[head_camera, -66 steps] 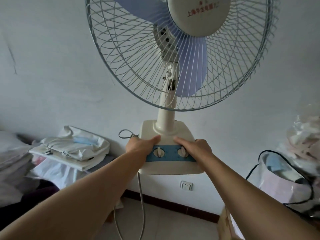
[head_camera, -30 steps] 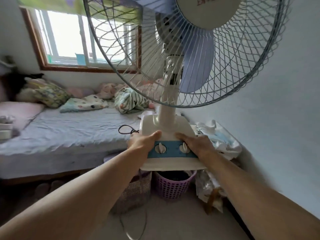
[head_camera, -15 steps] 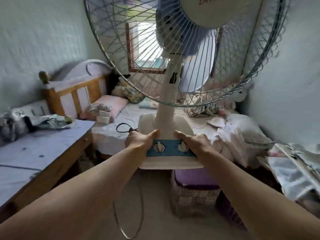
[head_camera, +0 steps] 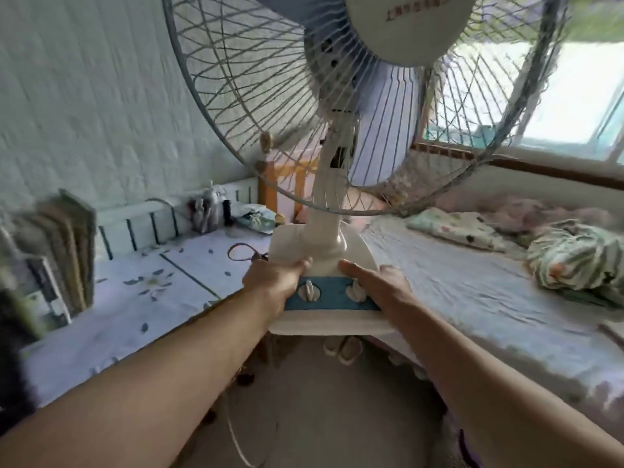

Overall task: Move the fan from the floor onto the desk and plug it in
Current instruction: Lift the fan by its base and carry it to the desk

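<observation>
I hold the white fan (head_camera: 326,238) up in the air in front of me, upright, its wire cage and blue blades filling the top of the view. My left hand (head_camera: 275,282) grips the left side of its base and my right hand (head_camera: 381,287) grips the right side, beside the blue control strip with two knobs. The fan's cord (head_camera: 236,434) hangs down from the base toward the floor, with a loop behind my left hand. The desk (head_camera: 135,298), covered in a pale flowered cloth, lies to the left, below the base.
Books (head_camera: 64,251) stand at the desk's left end; bottles and small items (head_camera: 209,211) crowd its far edge by the wall. A bed (head_camera: 489,292) with bedding and a striped bundle (head_camera: 574,261) lies to the right under a window (head_camera: 557,96). Slippers (head_camera: 342,349) sit on the floor.
I have kept turning with the fan held in both hands: the wall and socket gave way to the bed, and now the desk is directly left of the base. My grip is unchanged.
</observation>
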### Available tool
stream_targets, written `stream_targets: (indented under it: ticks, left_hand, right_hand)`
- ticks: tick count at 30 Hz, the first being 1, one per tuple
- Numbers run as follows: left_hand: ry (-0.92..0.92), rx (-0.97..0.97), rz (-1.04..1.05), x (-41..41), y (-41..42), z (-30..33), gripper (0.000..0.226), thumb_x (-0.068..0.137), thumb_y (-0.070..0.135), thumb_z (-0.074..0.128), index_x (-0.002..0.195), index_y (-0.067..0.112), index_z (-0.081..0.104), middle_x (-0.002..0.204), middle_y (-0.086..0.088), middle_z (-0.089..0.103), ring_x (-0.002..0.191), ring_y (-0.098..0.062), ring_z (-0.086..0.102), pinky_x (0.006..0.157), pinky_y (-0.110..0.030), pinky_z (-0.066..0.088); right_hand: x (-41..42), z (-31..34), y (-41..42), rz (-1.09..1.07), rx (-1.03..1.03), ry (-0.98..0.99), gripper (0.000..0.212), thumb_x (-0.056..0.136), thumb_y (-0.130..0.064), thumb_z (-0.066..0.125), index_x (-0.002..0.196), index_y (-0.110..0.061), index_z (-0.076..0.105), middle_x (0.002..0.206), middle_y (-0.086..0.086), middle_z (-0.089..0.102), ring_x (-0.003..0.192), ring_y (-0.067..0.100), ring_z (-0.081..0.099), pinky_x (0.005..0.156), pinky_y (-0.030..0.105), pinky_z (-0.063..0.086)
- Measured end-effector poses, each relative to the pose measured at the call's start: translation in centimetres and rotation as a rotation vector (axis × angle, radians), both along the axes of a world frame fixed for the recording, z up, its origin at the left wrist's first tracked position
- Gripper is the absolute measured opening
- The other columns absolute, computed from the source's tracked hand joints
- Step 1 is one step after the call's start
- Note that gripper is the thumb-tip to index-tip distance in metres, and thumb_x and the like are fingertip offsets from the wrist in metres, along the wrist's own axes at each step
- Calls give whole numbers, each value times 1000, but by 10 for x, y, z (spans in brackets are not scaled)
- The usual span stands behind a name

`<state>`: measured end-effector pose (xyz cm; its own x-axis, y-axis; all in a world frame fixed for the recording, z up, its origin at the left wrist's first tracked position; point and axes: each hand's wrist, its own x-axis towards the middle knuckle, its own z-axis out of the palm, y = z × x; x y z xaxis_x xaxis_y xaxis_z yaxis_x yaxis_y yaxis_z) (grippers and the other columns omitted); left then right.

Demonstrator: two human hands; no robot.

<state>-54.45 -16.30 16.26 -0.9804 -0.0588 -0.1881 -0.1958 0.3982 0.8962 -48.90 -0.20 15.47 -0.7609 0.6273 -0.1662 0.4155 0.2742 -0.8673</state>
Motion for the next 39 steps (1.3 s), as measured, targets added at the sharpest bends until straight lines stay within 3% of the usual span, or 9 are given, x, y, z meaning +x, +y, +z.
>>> stream_targets:
  ticks: [2,6,11,16,23,28,33,39]
  left_hand:
    - [-15,4,63,-21,-11,-5,84,63,61,72,119,0,58,120,-15,65,107,-31,61,80,-31,49]
    - [-16,-2,201,-65,-36,-14,80,62,60,73,116,2,59,119,-14,65,106,-30,61,72,-27,42]
    - [1,-31,304,-123,-71,-29,78,63,59,73,116,4,59,120,-15,65,107,-31,61,71,-27,40]
    - [-2,-82,340,-194,-109,-39,80,65,60,71,112,-3,58,116,-19,65,104,-33,62,72,-31,44]
    - [-23,-94,400,-286,-143,-54,75,65,60,72,107,-1,60,112,-19,67,100,-33,63,71,-32,46]
    - [-52,-109,471,-341,-150,-83,77,62,63,71,107,2,59,113,-17,66,102,-33,62,66,-31,42]
    - [-99,-98,563,-383,-142,-125,77,61,64,72,105,3,57,113,-16,65,104,-33,62,67,-30,42]
    - [-145,-95,648,-420,-127,-181,85,60,65,71,114,2,53,122,-17,62,111,-33,59,75,-33,46]
  right_hand:
    - [-32,-3,-7,61,-7,-11,69,54,-65,74,96,-11,63,96,10,67,88,27,64,86,38,53]
    - [-94,-14,-29,177,-16,-11,56,53,-64,74,80,-17,61,95,10,69,87,26,66,85,41,55]
    - [-170,-30,-61,292,3,-28,75,53,-69,71,100,-11,66,100,9,68,90,26,65,83,38,54]
    - [-250,-42,-100,333,-2,-36,68,58,-67,69,97,-12,64,88,5,65,75,18,60,57,27,43]
    - [-351,-64,-137,399,-44,-34,67,59,-66,69,95,-10,60,89,8,67,76,20,63,52,25,42]
    - [-418,-94,-144,447,-24,-52,67,59,-66,70,94,-9,60,91,9,67,82,24,64,62,28,48]
    - [-474,-136,-140,518,-12,-88,72,55,-67,70,97,-10,60,97,11,68,88,27,65,80,41,56]
    - [-519,-185,-129,573,1,-93,70,51,-65,70,93,-9,62,96,12,68,89,28,64,83,46,55]
